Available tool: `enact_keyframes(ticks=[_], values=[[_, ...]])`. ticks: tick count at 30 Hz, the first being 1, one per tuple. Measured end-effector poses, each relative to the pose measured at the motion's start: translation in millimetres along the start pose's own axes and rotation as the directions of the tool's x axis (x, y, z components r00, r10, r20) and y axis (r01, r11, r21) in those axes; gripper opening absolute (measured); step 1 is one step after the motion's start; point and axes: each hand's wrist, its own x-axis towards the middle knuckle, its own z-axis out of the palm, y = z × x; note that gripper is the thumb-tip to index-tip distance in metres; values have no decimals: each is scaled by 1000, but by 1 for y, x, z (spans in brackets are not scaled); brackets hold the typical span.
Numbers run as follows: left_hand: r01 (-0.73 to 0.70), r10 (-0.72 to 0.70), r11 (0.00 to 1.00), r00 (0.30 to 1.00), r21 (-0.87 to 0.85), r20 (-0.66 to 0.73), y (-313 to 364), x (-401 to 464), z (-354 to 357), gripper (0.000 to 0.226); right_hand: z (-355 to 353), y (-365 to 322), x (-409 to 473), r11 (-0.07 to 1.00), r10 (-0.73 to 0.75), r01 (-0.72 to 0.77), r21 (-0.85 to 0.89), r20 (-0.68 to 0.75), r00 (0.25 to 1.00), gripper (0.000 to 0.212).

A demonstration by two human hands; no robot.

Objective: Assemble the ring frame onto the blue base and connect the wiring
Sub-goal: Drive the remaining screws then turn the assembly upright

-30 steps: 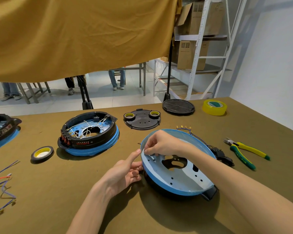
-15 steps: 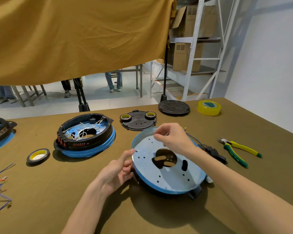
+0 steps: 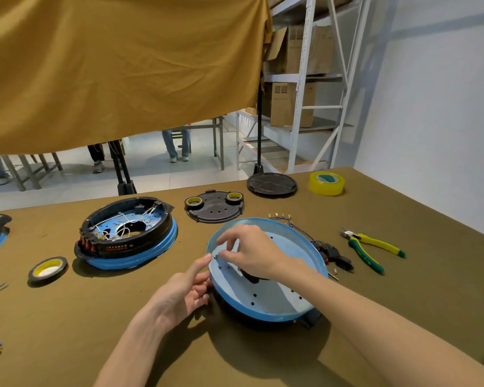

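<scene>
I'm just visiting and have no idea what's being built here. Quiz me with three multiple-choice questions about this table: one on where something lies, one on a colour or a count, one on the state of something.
1. Where do the pliers lie?
A. right of the blue base being worked on
B. inside the finished unit
C. on the shelf

2. What colour are the plier handles?
A. red and white
B. yellow and green
C. all black

3. How does the blue base under the hands sit?
A. flat, with a ring frame full of wires on it
B. tilted, its inside bare of wires
C. upside down on the floor

Answers: 1 A, they rest on the table to its right, beyond the loose wiring. 2 B, both colours show on the handles. 3 B, the left hand steadies its rim, the right hand reaches in, and only holes show.
</scene>
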Motion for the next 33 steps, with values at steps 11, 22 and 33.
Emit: enact_keyframes(ticks=[11,22,33], values=[[4,-4,999,1000,51,-11,-1,4,-3,102,12,-4,15,975,-98,125,-183,151,984,18],[-4,5,1000,999,25,-49,0,2,1,85,11,-7,16,973,-43,91,-214,217,975,21],[-127,117,990,984,-68,-135,-2,4,3,99,-34,40,-33,957,247,-283,-62,-336,909,4]])
